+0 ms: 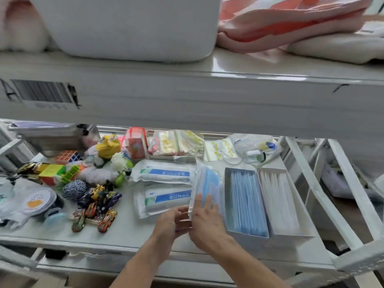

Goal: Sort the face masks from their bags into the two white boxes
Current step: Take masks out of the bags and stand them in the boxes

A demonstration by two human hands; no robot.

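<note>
A clear bag of blue face masks [207, 181] stands tilted on the shelf, just left of the two white boxes. My left hand [173, 222] pinches the bag's near edge. My right hand [204, 221] grips the bag and the blue masks in it. The left white box [228, 204] is packed with blue masks standing on edge. The right white box [299, 206] holds white masks. Two sealed mask bags with blue labels lie left of the held bag, one further back [164, 172] and one nearer [164, 201].
Toys crowd the left of the shelf: cubes [51, 172], small cars [97, 210], a yarn ball [74, 189]. Zip bags [176, 145] and a small bottle [256, 156] lie at the back. An upper shelf [187, 96] overhangs with a white bin [128, 26] and folded cloth [291, 21].
</note>
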